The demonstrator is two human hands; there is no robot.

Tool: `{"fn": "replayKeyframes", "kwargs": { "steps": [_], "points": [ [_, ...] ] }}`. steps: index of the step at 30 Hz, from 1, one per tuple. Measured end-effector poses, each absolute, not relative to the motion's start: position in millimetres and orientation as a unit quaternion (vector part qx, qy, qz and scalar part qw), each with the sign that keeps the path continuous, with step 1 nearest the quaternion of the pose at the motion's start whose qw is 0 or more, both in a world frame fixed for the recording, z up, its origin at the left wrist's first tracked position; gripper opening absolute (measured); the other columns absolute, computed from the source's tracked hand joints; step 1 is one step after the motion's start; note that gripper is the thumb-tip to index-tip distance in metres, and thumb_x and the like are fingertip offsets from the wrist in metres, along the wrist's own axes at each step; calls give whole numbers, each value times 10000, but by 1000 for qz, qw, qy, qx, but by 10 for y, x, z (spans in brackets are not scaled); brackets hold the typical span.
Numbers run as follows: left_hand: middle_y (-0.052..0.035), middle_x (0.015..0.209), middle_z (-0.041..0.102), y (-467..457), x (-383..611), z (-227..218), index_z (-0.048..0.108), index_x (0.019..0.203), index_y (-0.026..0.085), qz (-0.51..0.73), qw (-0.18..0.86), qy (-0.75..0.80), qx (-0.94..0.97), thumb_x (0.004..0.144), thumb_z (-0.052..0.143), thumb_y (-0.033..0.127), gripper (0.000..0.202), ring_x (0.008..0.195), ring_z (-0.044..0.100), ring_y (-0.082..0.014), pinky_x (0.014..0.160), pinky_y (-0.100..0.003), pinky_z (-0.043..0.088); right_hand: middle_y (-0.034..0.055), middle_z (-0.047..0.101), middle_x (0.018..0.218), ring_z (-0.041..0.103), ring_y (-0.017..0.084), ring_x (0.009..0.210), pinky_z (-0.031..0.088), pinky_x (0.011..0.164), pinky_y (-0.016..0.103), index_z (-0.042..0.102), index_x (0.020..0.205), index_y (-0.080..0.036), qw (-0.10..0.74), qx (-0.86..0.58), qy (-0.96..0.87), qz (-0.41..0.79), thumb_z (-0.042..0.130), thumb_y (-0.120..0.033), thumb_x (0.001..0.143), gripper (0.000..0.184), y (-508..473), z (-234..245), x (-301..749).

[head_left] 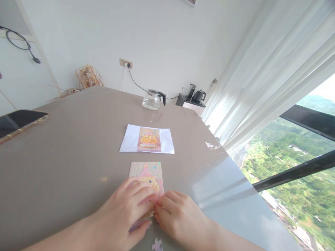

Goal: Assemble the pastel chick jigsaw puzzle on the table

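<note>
A jigsaw puzzle (146, 168) lies on the table, mostly joined, with a pink and yellow picture partly covered by my hands. My left hand (131, 202) rests across its left and middle part, fingers stretched out over the pieces. At the lower right edge, the fingers of my right hand (174, 212) are pinched together on a puzzle piece that they largely hide. The fingertips of both hands meet there. One loose lilac puzzle piece (157, 245) lies below the puzzle, near the bottom of the view.
Beyond the puzzle lies a white sheet (128, 139) with a printed picture of a yellow figure. A glass pot (151, 101) with a black handle stands farther back on the table (78, 146). A dark flat device (19, 122) is at left; white curtains (251, 69) hang right.
</note>
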State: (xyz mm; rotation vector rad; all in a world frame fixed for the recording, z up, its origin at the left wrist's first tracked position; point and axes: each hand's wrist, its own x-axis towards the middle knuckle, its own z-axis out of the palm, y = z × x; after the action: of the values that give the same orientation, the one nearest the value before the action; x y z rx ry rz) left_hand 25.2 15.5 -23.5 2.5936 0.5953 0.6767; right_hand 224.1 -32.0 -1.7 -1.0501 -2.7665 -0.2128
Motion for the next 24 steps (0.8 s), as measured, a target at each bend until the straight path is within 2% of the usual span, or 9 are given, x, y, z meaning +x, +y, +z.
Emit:
{"fn": "replayKeyframes", "kwargs": {
  "steps": [8,14,20,24],
  "points": [
    [-20,1093,590,183,239,-258,567,1086,229,234,186,197,934,827,538,199,263,994,507,-228,962,-413,278,6,572,703,468,149,612,369,527,282,553,712,-165,120,-366,-921,-57,505,-82,884,197,-298,-49,2256],
    [-17,1080,589,168,234,-269,553,1177,242,233,186,195,934,830,534,200,350,982,504,-231,947,-420,277,2,580,701,486,143,619,377,537,271,558,722,-155,143,-376,-914,-43,498,-91,895,194,-312,-82,2252],
    [-17,1043,594,143,263,-273,579,1144,241,249,203,211,923,819,510,194,336,964,502,-228,954,-432,268,-4,589,703,480,142,608,374,529,269,558,715,-168,182,-398,-898,-49,508,-134,914,208,-357,-135,2280],
    [-18,1050,596,146,262,-273,577,1147,244,245,207,211,923,819,510,197,337,967,498,-232,949,-433,272,-3,615,746,504,146,631,378,529,267,574,767,-168,198,-408,-890,-37,536,-164,910,148,-377,-165,2307]
  ]
}}
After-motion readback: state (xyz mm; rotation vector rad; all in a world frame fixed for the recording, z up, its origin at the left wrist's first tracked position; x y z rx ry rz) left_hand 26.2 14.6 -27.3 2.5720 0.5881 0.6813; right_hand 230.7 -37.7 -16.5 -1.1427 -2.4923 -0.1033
